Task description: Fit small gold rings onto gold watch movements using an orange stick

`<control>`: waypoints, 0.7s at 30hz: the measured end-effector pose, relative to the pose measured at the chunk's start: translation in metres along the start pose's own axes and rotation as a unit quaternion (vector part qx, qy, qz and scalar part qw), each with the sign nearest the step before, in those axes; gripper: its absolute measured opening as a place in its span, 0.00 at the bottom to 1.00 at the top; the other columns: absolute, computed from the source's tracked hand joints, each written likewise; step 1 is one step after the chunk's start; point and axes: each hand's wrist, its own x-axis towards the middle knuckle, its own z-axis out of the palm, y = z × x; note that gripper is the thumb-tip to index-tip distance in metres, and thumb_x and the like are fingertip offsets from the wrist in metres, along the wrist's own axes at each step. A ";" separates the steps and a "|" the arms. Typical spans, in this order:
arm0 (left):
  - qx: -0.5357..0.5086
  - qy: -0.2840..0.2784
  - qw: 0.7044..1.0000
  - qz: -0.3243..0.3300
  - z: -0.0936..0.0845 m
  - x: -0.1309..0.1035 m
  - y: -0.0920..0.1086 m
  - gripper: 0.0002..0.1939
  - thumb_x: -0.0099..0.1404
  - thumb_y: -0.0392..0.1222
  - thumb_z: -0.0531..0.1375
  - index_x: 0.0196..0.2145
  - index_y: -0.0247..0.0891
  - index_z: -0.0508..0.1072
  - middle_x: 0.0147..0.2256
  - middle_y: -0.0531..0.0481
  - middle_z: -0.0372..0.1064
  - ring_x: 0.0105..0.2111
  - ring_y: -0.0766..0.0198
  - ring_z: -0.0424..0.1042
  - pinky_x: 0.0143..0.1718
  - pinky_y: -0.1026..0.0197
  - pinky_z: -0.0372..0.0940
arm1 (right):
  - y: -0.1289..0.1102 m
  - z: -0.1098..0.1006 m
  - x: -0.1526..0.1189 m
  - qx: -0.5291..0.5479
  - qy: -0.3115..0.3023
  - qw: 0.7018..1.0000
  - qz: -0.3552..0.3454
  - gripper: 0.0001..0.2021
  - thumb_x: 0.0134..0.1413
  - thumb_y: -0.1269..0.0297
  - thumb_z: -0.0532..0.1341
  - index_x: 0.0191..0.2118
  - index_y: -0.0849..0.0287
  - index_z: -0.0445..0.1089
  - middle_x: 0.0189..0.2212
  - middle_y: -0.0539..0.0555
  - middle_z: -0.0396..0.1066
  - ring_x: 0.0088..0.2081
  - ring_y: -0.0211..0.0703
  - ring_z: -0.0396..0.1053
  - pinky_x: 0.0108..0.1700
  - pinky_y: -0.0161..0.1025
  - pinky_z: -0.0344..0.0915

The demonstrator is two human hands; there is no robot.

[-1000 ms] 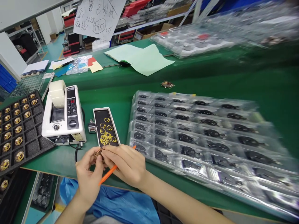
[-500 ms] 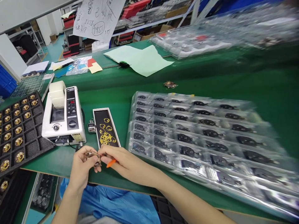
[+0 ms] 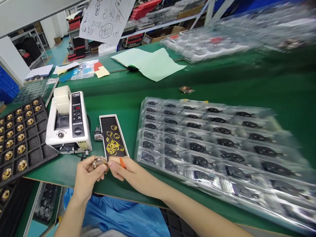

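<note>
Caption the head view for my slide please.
Left hand holds a metal part, right hand an orange stick, near yellow rings.

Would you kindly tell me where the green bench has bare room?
Bare green benchtop lies behind the narrow white box of yellow rings, between the white tape dispenser and the clear plastic tray of black parts; a slimmer strip separates box and tray. It is crowded before the box, where the left hand holds a shiny metal piece beside the right hand.

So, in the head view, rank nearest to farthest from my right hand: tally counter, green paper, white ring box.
1. White ring box, just beyond your right hand.
2. Tally counter, left of the box.
3. Green paper, far back.
</note>
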 end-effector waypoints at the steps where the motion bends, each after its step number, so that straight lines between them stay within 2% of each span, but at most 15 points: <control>1: 0.006 0.014 1.000 0.008 0.000 -0.001 -0.001 0.16 0.55 0.50 0.70 0.34 0.34 0.79 0.24 0.52 0.68 0.20 0.73 0.62 0.20 0.70 0.57 | 0.000 0.000 0.001 0.006 0.019 1.000 0.004 0.30 0.62 0.36 0.42 0.20 0.55 0.52 0.18 0.46 0.52 0.23 0.36 0.52 0.30 0.37 0.53; 4: 0.070 0.073 0.991 0.084 -0.002 -0.003 -0.007 0.12 0.62 0.48 0.64 0.35 0.35 0.79 0.26 0.51 0.69 0.23 0.70 0.65 0.23 0.68 0.60 | 0.001 -0.002 0.003 0.013 0.079 0.997 0.018 0.31 0.59 0.34 0.46 0.19 0.56 0.54 0.17 0.45 0.51 0.22 0.35 0.51 0.29 0.37 0.52; 5: 0.112 0.096 0.980 0.131 -0.003 -0.003 -0.009 0.10 0.64 0.46 0.63 0.34 0.36 0.80 0.27 0.51 0.69 0.24 0.70 0.66 0.25 0.68 0.61 | 0.001 -0.003 0.003 0.018 0.083 0.996 0.022 0.31 0.59 0.33 0.48 0.19 0.56 0.56 0.17 0.45 0.51 0.22 0.35 0.51 0.28 0.37 0.51; 7: 0.205 0.122 0.940 0.245 -0.005 -0.002 -0.012 0.07 0.66 0.38 0.61 0.36 0.38 0.80 0.28 0.51 0.69 0.27 0.68 0.68 0.28 0.67 0.63 | 0.003 -0.002 0.004 0.040 0.061 0.997 0.025 0.30 0.57 0.33 0.50 0.22 0.57 0.60 0.17 0.45 0.53 0.22 0.35 0.52 0.28 0.36 0.51; 10: 0.291 0.100 0.868 0.390 -0.004 0.002 -0.019 0.17 0.66 0.29 0.58 0.47 0.44 0.79 0.33 0.50 0.72 0.33 0.66 0.71 0.34 0.66 0.67 | 0.006 0.004 0.006 0.093 0.027 0.995 0.021 0.30 0.54 0.32 0.52 0.26 0.58 0.62 0.21 0.46 0.57 0.22 0.33 0.51 0.25 0.35 0.48; 13: 0.314 0.078 0.842 0.431 0.001 0.004 -0.027 0.25 0.66 0.25 0.55 0.55 0.49 0.74 0.41 0.47 0.70 0.38 0.65 0.72 0.38 0.64 0.69 | 0.008 0.007 0.007 0.154 0.033 0.987 0.036 0.29 0.52 0.31 0.54 0.30 0.57 0.60 0.22 0.44 0.54 0.20 0.31 0.45 0.22 0.34 0.45; 15: 0.312 0.082 0.847 0.421 0.006 0.001 -0.031 0.27 0.67 0.25 0.54 0.57 0.51 0.71 0.44 0.45 0.68 0.42 0.64 0.72 0.40 0.63 0.70 | 0.008 0.007 0.006 0.162 0.042 0.985 0.042 0.28 0.52 0.32 0.56 0.31 0.57 0.60 0.22 0.43 0.51 0.20 0.31 0.45 0.22 0.33 0.45; 17: 0.290 0.086 0.869 0.391 0.009 -0.004 -0.033 0.26 0.67 0.27 0.54 0.58 0.51 0.70 0.49 0.43 0.67 0.48 0.60 0.71 0.46 0.59 0.70 | 0.006 0.004 0.005 0.138 0.054 0.988 0.028 0.27 0.53 0.33 0.56 0.29 0.57 0.59 0.23 0.44 0.52 0.23 0.33 0.49 0.25 0.33 0.50; 19: 0.226 0.090 0.911 0.334 0.009 -0.010 -0.031 0.22 0.67 0.32 0.57 0.56 0.49 0.73 0.53 0.42 0.66 0.53 0.56 0.69 0.52 0.55 0.68 | 0.003 0.001 0.003 0.095 0.067 0.993 0.008 0.27 0.54 0.34 0.56 0.27 0.58 0.59 0.24 0.46 0.56 0.26 0.35 0.53 0.30 0.35 0.54; 21: 0.113 0.117 0.953 0.256 0.003 -0.012 -0.026 0.15 0.64 0.39 0.63 0.50 0.45 0.78 0.51 0.41 0.70 0.50 0.55 0.71 0.50 0.55 0.69 | 0.002 -0.001 0.001 0.042 0.086 0.995 -0.001 0.26 0.55 0.36 0.55 0.26 0.57 0.58 0.24 0.47 0.56 0.27 0.36 0.54 0.31 0.36 0.54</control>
